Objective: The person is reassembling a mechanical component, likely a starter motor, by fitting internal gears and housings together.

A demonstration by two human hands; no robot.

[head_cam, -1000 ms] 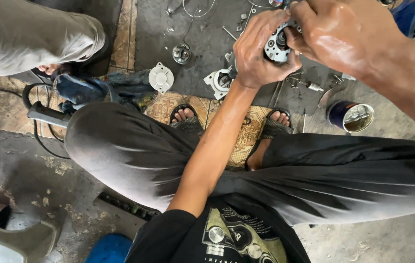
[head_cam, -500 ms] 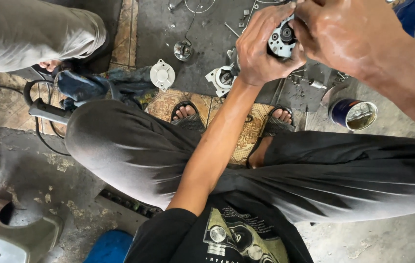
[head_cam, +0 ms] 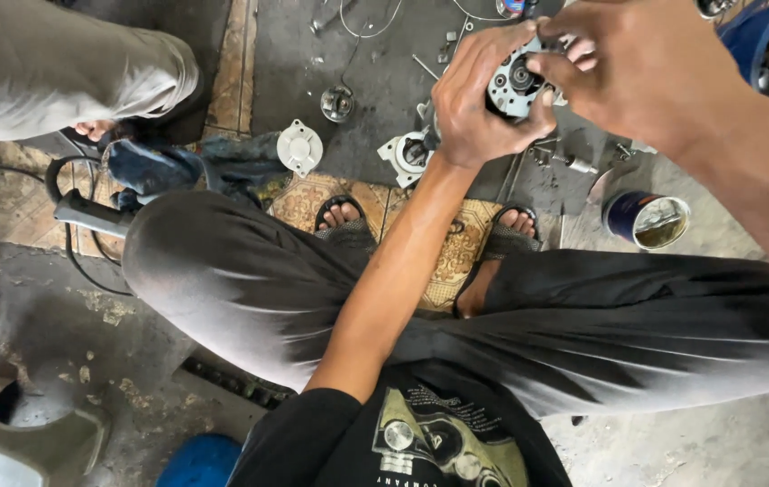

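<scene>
Raised slightly, both hands, left hand (head_cam: 474, 99) and right hand (head_cam: 646, 68), pinch the round silver metal motor part (head_cam: 515, 83) between them; a dark blue tin can (head_cam: 644, 219) stands on the floor right.

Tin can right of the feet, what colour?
Dark blue tin can, open top with a shiny metallic inside; head view shows it.

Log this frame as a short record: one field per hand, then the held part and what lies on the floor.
left hand: grip closed around the round metal part
right hand: fingertips on the part's upper edge
held part: grey round metal housing with holes, held above the floor
floor: white round cover, open tin can, small metal disc
</scene>
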